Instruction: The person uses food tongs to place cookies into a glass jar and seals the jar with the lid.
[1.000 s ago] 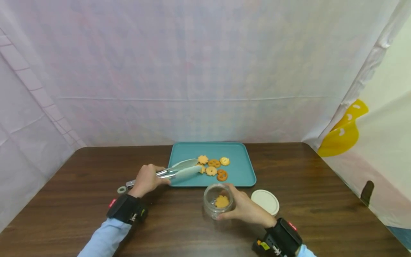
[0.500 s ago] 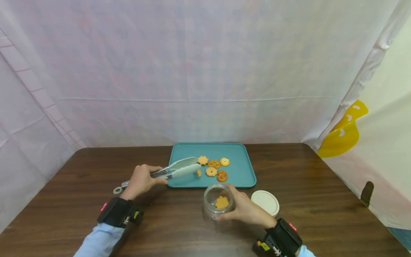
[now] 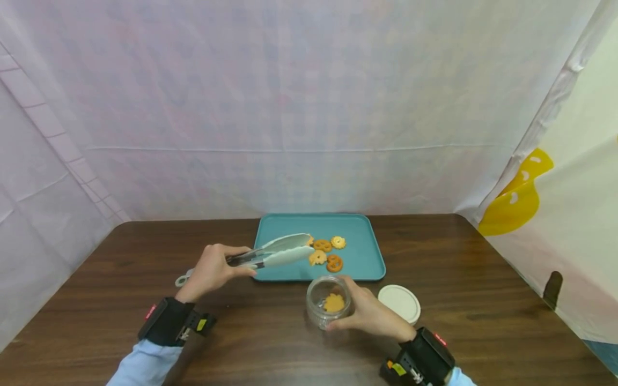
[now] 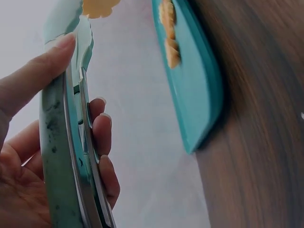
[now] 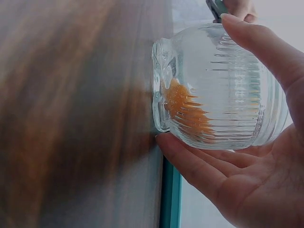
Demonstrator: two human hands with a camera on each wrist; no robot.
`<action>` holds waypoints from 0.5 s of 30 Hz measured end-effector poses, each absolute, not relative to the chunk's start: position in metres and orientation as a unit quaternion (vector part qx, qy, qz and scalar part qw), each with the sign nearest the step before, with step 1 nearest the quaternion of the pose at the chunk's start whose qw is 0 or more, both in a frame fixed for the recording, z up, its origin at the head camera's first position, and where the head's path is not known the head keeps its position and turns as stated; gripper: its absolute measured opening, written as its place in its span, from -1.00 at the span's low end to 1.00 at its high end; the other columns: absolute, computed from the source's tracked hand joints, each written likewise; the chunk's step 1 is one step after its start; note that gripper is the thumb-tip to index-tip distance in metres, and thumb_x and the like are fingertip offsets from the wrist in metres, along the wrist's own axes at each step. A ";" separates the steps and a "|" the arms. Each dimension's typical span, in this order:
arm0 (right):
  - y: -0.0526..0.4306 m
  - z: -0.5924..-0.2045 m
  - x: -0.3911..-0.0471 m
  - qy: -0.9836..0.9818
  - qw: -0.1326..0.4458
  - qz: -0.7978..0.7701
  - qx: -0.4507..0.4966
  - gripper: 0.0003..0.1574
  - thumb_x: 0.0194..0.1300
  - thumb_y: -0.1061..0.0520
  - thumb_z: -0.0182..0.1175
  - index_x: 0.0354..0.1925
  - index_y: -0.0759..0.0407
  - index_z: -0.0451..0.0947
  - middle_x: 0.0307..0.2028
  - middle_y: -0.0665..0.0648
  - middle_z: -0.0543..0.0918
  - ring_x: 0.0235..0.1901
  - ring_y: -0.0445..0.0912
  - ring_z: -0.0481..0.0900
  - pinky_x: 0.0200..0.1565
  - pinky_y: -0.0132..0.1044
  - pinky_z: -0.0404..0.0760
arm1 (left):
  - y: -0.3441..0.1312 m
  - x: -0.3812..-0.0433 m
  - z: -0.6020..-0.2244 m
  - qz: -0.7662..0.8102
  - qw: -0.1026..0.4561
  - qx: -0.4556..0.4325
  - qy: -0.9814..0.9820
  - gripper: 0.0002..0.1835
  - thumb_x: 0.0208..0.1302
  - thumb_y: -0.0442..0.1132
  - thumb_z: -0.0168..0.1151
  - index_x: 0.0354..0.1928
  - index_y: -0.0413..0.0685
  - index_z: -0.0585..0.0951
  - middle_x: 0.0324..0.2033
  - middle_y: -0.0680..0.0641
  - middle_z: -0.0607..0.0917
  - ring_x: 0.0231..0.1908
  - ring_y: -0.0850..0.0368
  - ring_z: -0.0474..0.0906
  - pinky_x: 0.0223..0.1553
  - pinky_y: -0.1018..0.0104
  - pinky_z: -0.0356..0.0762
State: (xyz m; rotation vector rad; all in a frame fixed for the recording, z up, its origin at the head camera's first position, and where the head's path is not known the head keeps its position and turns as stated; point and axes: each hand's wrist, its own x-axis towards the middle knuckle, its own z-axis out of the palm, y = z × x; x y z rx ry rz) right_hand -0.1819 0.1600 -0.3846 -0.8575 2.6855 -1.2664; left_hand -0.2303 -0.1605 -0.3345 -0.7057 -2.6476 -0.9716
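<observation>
My left hand [image 3: 210,273] grips a pair of tongs [image 3: 285,249] with pale green heads, thumb on one arm and fingers on the other. At the tongs' tips in the left wrist view shows a scalloped cookie [image 4: 99,6], cut off by the frame's top. The heads hang over the teal tray [image 3: 275,222], partly hiding cookies there. Several cookies lie on it, among them a flower-shaped cookie [image 3: 338,242] and a pretzel-shaped cookie [image 3: 335,263]. My right hand [image 3: 367,313] holds a clear glass jar [image 5: 223,85] upright on the table, lidless, with a cookie [image 5: 185,107] inside.
A round white lid [image 3: 399,303] lies on the brown wooden table [image 3: 270,348], just right of the jar beside my right wrist. Behind the table hangs a pale cloth [image 3: 289,107]. A yellow shape [image 3: 514,201] is at the far right.
My left hand first drew the tongs back left, a cookie tilting up at their tips. Then the heads moved right over the tray. The right hand and jar stayed put.
</observation>
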 end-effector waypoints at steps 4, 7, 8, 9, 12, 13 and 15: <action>0.160 -0.385 -0.182 0.869 0.020 -0.408 -0.281 0.06 -0.20 -0.25 0.35 0.20 0.05 0.13 -0.05 0.21 0.57 -0.07 -0.02 0.49 -0.07 0.03 0.48 | -0.157 -0.225 -0.331 -0.335 0.117 -0.263 -0.897 -0.45 -0.17 -0.04 0.38 -0.10 -0.23 0.61 -0.27 -0.31 0.70 -0.58 0.19 0.42 -0.51 0.24 0.26; 0.160 -0.385 -0.182 0.869 0.016 -0.407 -0.281 0.06 -0.21 -0.25 0.35 0.20 0.06 0.13 -0.05 0.21 0.57 -0.07 -0.02 0.49 -0.07 0.03 0.48 | -0.155 -0.222 -0.328 -0.336 0.111 -0.273 -0.895 -0.42 -0.16 0.00 0.36 -0.09 -0.22 0.60 -0.26 -0.30 0.70 -0.58 0.20 0.40 -0.52 0.24 0.25; 0.160 -0.385 -0.182 0.869 0.016 -0.407 -0.281 0.07 -0.21 -0.24 0.36 0.20 0.06 0.13 -0.05 0.21 0.57 -0.07 -0.02 0.49 -0.07 0.03 0.48 | -0.155 -0.221 -0.328 -0.337 0.107 -0.276 -0.894 -0.42 -0.15 0.02 0.36 -0.08 -0.21 0.60 -0.29 -0.29 0.71 -0.61 0.21 0.35 -0.53 0.24 0.23; 0.160 -0.385 -0.182 0.869 0.014 -0.407 -0.282 0.07 -0.22 -0.24 0.36 0.20 0.06 0.13 -0.05 0.21 0.57 -0.07 -0.01 0.50 -0.07 0.03 0.48 | -0.154 -0.220 -0.327 -0.338 0.104 -0.277 -0.893 -0.41 -0.15 0.03 0.35 -0.08 -0.21 0.60 -0.31 -0.27 0.71 -0.64 0.22 0.31 -0.55 0.24 0.22; 0.160 -0.385 -0.182 0.869 0.009 -0.404 -0.284 0.08 -0.22 -0.23 0.36 0.20 0.07 0.13 -0.05 0.23 0.58 -0.07 0.01 0.50 -0.08 0.03 0.49 | -0.152 -0.218 -0.326 -0.342 0.096 -0.280 -0.892 -0.40 -0.16 0.05 0.35 -0.07 -0.19 0.60 -0.38 -0.21 0.72 -0.66 0.22 0.23 -0.57 0.25 0.19; 0.161 -0.385 -0.182 0.869 0.008 -0.402 -0.286 0.08 -0.22 -0.23 0.36 0.20 0.08 0.13 -0.06 0.23 0.58 -0.07 0.02 0.50 -0.09 0.03 0.49 | -0.152 -0.217 -0.325 -0.344 0.093 -0.283 -0.890 -0.41 -0.15 0.04 0.35 -0.07 -0.19 0.60 -0.38 -0.20 0.72 -0.66 0.22 0.24 -0.56 0.25 0.19; 0.161 -0.386 -0.183 0.870 0.008 -0.399 -0.289 0.09 -0.21 -0.23 0.36 0.21 0.10 0.12 -0.06 0.24 0.58 -0.08 0.03 0.50 -0.09 0.04 0.49 | -0.151 -0.216 -0.325 -0.348 0.090 -0.287 -0.888 -0.41 -0.16 0.04 0.35 -0.07 -0.19 0.60 -0.35 -0.21 0.72 -0.63 0.22 0.32 -0.54 0.25 0.21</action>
